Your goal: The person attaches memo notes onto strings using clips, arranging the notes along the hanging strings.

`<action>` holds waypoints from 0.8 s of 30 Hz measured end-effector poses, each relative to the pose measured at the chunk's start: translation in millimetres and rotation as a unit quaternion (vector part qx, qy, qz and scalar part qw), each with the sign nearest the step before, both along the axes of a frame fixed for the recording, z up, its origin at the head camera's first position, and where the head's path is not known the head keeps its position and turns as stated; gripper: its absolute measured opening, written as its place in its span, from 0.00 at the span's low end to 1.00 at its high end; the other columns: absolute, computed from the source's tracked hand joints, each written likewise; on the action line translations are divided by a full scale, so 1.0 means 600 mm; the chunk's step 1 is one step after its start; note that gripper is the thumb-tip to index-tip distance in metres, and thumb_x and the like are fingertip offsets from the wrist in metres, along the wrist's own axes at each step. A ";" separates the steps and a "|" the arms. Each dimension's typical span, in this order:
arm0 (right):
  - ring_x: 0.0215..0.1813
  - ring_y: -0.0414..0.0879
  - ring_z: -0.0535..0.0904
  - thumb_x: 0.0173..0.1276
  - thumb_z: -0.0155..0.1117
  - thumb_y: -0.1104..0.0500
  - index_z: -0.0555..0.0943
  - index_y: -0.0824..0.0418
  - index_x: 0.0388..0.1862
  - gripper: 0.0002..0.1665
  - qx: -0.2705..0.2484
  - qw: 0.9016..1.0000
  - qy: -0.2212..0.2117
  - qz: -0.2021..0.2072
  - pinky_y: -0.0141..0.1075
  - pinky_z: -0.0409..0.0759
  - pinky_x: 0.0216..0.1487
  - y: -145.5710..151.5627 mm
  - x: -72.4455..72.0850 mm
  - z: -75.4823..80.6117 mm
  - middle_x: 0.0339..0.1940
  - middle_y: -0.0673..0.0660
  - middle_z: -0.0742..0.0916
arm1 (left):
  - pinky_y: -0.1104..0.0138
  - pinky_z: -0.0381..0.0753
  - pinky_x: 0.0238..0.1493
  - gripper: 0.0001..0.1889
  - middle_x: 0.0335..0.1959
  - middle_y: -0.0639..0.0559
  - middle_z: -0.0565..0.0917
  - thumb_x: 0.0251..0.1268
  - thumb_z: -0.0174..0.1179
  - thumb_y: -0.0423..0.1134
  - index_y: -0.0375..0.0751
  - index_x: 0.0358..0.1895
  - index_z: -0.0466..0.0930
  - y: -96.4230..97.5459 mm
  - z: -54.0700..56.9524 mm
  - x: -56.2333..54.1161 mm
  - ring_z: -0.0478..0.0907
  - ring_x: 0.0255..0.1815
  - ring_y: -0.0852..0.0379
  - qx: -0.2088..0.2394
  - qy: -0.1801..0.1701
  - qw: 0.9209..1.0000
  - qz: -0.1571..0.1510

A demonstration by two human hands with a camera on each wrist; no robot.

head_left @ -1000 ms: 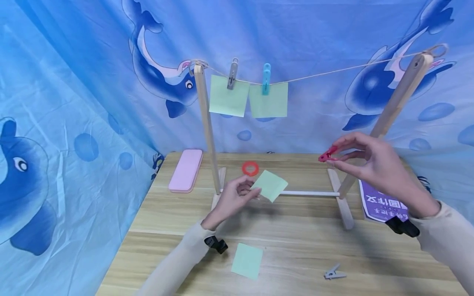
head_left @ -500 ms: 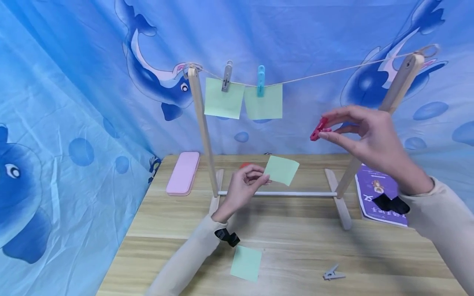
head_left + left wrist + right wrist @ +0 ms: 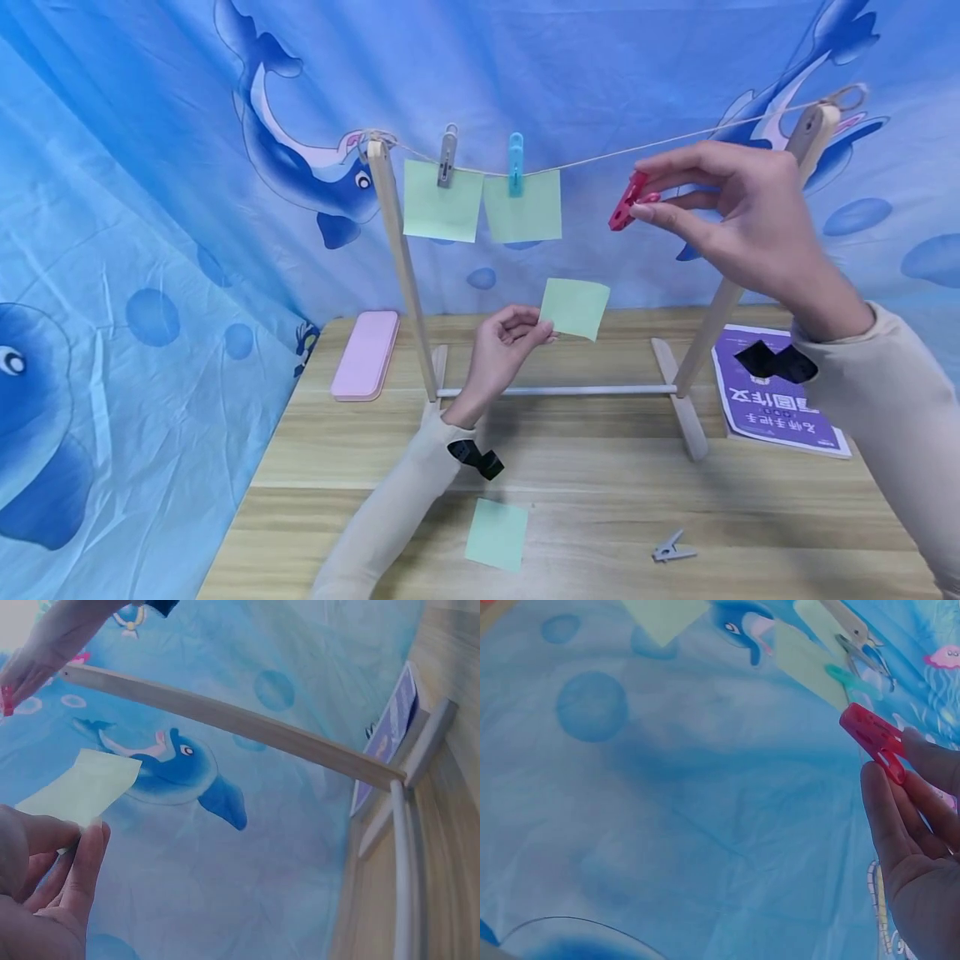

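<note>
Between thumb and fingers my left hand (image 3: 504,352) pinches a green sticky note (image 3: 576,308) by its left edge, below the string (image 3: 600,158). My right hand (image 3: 742,212) holds a red clothespin (image 3: 628,202) by its handles, just under the string's right half. In the right wrist view the red clothespin (image 3: 871,737) sits between thumb and fingertips. From the string hang two green notes, one under a grey clothespin (image 3: 447,157) and one under a light blue clothespin (image 3: 515,164). Another green note (image 3: 497,535) and a grey clothespin (image 3: 672,547) lie on the table.
The wooden frame has a left post (image 3: 401,267), a right post (image 3: 708,333) and a white crossbar (image 3: 585,390). A pink case (image 3: 365,356) lies at the table's back left, a purple book (image 3: 780,400) at right. A blue dolphin curtain (image 3: 480,75) stands behind.
Both hands have risen toward the string. The left carries its note up and to the right; the right brings the red clothespin up and slightly left, tilting it more upright.
</note>
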State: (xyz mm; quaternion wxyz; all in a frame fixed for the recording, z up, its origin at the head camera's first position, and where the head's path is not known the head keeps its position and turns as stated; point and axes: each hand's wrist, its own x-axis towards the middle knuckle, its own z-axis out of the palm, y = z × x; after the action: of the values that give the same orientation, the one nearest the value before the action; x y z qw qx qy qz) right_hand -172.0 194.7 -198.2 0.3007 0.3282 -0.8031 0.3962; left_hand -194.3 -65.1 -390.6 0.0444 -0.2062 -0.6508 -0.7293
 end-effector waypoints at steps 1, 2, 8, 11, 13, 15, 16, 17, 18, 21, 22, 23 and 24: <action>0.48 0.29 0.88 0.58 0.77 0.76 0.87 0.64 0.58 0.28 0.003 1.000 0.003 -0.003 0.19 0.83 0.53 -0.001 -0.001 0.005 0.51 0.49 0.91 | 0.48 0.89 0.55 0.12 0.41 0.37 0.88 0.70 0.66 0.29 0.27 0.52 0.81 0.003 0.002 -0.002 0.91 0.44 0.41 0.008 0.001 1.000 -0.001; 0.48 0.29 0.88 0.58 0.77 0.76 0.87 0.64 0.57 0.27 0.004 1.000 0.007 -0.003 0.19 0.83 0.53 -0.003 -0.002 0.010 0.51 0.51 0.91 | 0.46 0.88 0.56 0.12 0.41 0.38 0.88 0.70 0.66 0.29 0.28 0.53 0.81 0.006 0.005 -0.003 0.90 0.45 0.39 0.014 0.001 1.000 -0.001; 0.46 0.25 0.87 0.60 0.77 0.72 0.88 0.64 0.54 0.22 0.022 0.999 0.034 -0.022 0.17 0.82 0.54 -0.013 -0.008 0.040 0.48 0.59 0.92 | 0.55 0.90 0.56 0.12 0.43 0.45 0.88 0.70 0.67 0.30 0.29 0.53 0.81 0.023 0.022 -0.013 0.91 0.45 0.47 0.041 0.010 0.999 0.003; 0.45 0.21 0.85 0.62 0.77 0.69 0.89 0.63 0.53 0.19 0.030 0.997 0.052 -0.038 0.16 0.82 0.53 -0.017 -0.015 0.055 0.47 0.62 0.92 | 0.58 0.90 0.55 0.13 0.44 0.49 0.87 0.69 0.67 0.28 0.28 0.53 0.80 0.032 0.035 -0.017 0.91 0.43 0.57 0.059 0.018 0.998 0.000; 0.45 0.19 0.84 0.63 0.77 0.68 0.89 0.63 0.53 0.18 0.031 0.997 0.058 -0.048 0.16 0.81 0.54 -0.019 -0.020 0.063 0.47 0.64 0.92 | 0.58 0.90 0.55 0.13 0.44 0.51 0.87 0.69 0.66 0.27 0.27 0.53 0.80 0.039 0.044 -0.020 0.90 0.42 0.60 0.072 0.024 0.997 -0.003; 0.45 0.17 0.83 0.64 0.77 0.66 0.89 0.62 0.53 0.18 0.032 0.996 0.061 -0.057 0.16 0.81 0.54 -0.019 -0.025 0.069 0.48 0.63 0.93 | 0.56 0.90 0.55 0.13 0.43 0.52 0.87 0.68 0.66 0.25 0.25 0.53 0.79 0.046 0.051 -0.023 0.90 0.41 0.60 0.086 0.031 0.996 -0.005; 0.44 0.16 0.83 0.64 0.77 0.65 0.89 0.62 0.53 0.18 0.032 0.996 0.061 -0.061 0.16 0.81 0.54 -0.019 -0.027 0.072 0.48 0.63 0.93 | 0.56 0.90 0.55 0.13 0.43 0.52 0.87 0.68 0.66 0.25 0.24 0.53 0.79 0.049 0.053 -0.023 0.90 0.41 0.60 0.092 0.032 0.995 -0.007; 0.44 0.16 0.83 0.65 0.77 0.64 0.89 0.62 0.54 0.17 0.032 0.996 0.061 -0.065 0.16 0.81 0.54 -0.020 -0.029 0.074 0.48 0.63 0.93 | 0.56 0.90 0.55 0.13 0.43 0.52 0.87 0.68 0.66 0.25 0.24 0.53 0.79 0.052 0.055 -0.024 0.90 0.41 0.60 0.097 0.032 0.995 -0.009; 0.44 0.16 0.83 0.65 0.76 0.64 0.89 0.61 0.54 0.17 0.031 0.995 0.061 -0.068 0.17 0.81 0.54 -0.020 -0.030 0.076 0.48 0.62 0.93 | 0.56 0.90 0.56 0.13 0.43 0.52 0.87 0.68 0.66 0.25 0.24 0.53 0.79 0.055 0.056 -0.024 0.90 0.41 0.59 0.101 0.031 0.994 -0.010; 0.44 0.16 0.83 0.66 0.76 0.63 0.89 0.61 0.54 0.17 0.024 0.995 0.059 -0.071 0.17 0.82 0.54 -0.022 -0.034 0.083 0.48 0.59 0.93 | 0.56 0.90 0.56 0.13 0.43 0.52 0.86 0.68 0.66 0.26 0.26 0.53 0.79 0.061 0.061 -0.025 0.90 0.41 0.59 0.108 0.027 0.994 -0.013; 0.44 0.17 0.84 0.66 0.76 0.63 0.89 0.61 0.53 0.16 0.021 0.996 0.058 -0.071 0.18 0.82 0.55 -0.023 -0.036 0.086 0.48 0.58 0.93 | 0.56 0.90 0.57 0.13 0.44 0.52 0.86 0.69 0.66 0.26 0.27 0.53 0.80 0.063 0.063 -0.026 0.90 0.41 0.59 0.109 0.026 0.994 -0.012; 0.44 0.18 0.84 0.66 0.76 0.62 0.89 0.61 0.53 0.16 0.020 0.996 0.057 -0.072 0.18 0.82 0.55 -0.023 -0.037 0.089 0.48 0.56 0.93 | 0.56 0.90 0.57 0.13 0.44 0.52 0.86 0.69 0.66 0.27 0.27 0.53 0.80 0.065 0.065 -0.027 0.90 0.41 0.59 0.111 0.027 0.993 -0.013; 0.44 0.18 0.84 0.66 0.76 0.62 0.89 0.62 0.53 0.16 0.019 0.996 0.057 -0.073 0.19 0.82 0.55 -0.024 -0.039 0.091 0.48 0.55 0.93 | 0.56 0.90 0.57 0.13 0.44 0.52 0.86 0.69 0.66 0.27 0.27 0.53 0.80 0.067 0.068 -0.028 0.90 0.41 0.59 0.113 0.029 0.993 -0.013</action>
State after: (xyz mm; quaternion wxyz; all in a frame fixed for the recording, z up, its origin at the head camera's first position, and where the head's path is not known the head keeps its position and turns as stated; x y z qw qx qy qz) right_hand -195.3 180.4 -143.3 0.3672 0.2966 -0.8140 0.3385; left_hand -211.2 -24.7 -349.9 0.0769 -0.2287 -0.5598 -0.7927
